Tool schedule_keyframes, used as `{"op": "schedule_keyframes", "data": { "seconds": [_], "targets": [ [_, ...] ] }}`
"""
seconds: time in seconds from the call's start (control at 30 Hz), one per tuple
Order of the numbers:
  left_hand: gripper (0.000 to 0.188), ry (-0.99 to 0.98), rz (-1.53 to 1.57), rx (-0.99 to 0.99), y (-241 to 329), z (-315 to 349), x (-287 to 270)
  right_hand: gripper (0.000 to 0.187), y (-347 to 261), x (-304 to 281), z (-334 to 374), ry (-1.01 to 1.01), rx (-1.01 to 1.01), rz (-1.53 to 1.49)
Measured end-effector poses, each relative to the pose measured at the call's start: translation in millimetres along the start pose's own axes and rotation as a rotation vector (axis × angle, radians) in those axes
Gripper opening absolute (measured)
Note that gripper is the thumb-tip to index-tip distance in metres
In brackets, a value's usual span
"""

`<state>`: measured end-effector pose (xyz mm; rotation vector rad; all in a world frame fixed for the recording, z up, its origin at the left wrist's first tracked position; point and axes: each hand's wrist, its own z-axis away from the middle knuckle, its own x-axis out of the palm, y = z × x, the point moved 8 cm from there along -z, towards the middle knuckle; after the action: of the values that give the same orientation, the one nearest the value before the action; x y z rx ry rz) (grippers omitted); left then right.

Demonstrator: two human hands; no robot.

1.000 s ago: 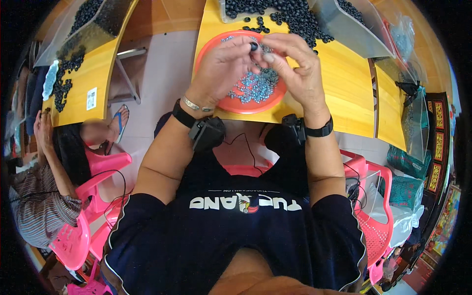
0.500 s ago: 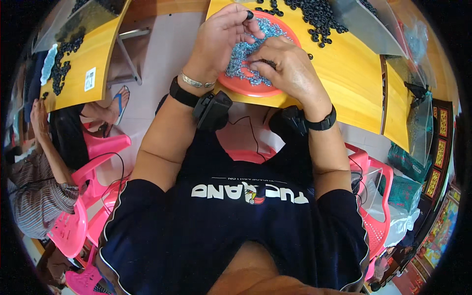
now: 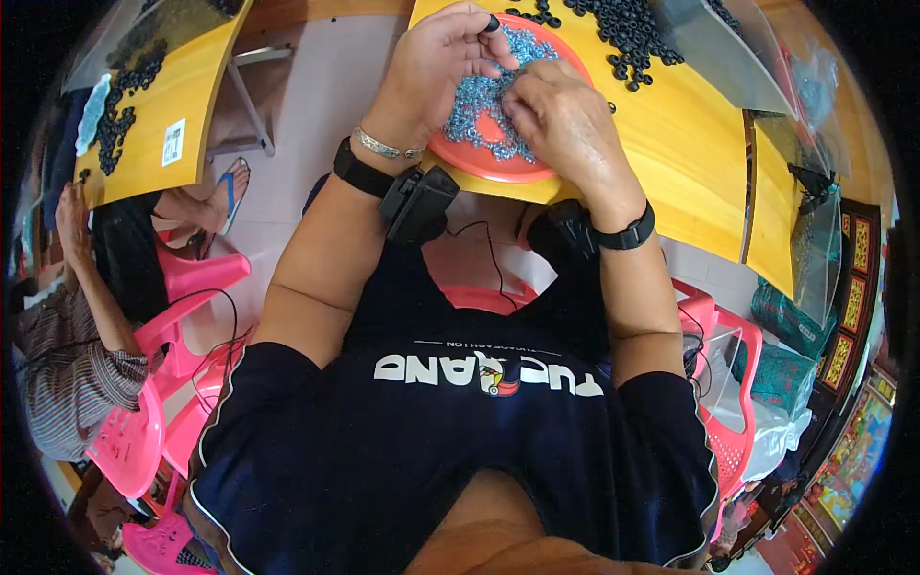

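Observation:
Over a round red-orange dish [image 3: 517, 172] of small shiny blue-silver pieces [image 3: 467, 120], both my hands are close together. My left hand [image 3: 446, 67] is at the dish's left side, its fingers curled inward. A small black piece [image 3: 493, 23] shows at one fingertip; whether it is held or worn there I cannot tell. My right hand [image 3: 565, 115] comes over the dish from the right, back upward. Its fingers are bent and drawn together close to the left fingertips. What they pinch, if anything, is hidden behind the knuckles.
Many black ring-like pieces [image 3: 628, 38] lie on the yellow table [image 3: 671, 125] beyond the dish, below a grey translucent panel [image 3: 709, 48]. Another person's hand [image 3: 72, 216] touches a second yellow table [image 3: 192, 91] at left, with black pieces [image 3: 115, 134]. Pink chairs [image 3: 743, 402] stand around.
My right hand has lifted from among the shiny pieces toward the left fingertips, its fingers turning out of sight. My left hand has stayed nearly in place.

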<state>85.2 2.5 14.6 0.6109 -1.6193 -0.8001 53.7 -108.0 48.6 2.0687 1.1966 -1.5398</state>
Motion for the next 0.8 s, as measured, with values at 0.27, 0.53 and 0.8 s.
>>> {"op": "schedule_keyframes", "data": {
  "seconds": [0.27, 0.53, 0.8],
  "targets": [
    [0.016, 0.0, 0.005, 0.008, 3.6, 2.4, 0.2, 0.009, -3.1, -9.8, 1.1, -0.027, 0.002, -0.131],
    [0.018, 0.025, -0.053, 0.001, 4.4, 2.5, 3.8, 0.009, -29.7, 13.0, 3.9, -0.163, -0.029, 0.013],
    [0.019, 0.028, -0.099, 0.003, 6.2, 4.0, 7.9, 0.013, -5.4, 8.0, 1.7, -0.058, 0.043, -0.138]
  ]
}}
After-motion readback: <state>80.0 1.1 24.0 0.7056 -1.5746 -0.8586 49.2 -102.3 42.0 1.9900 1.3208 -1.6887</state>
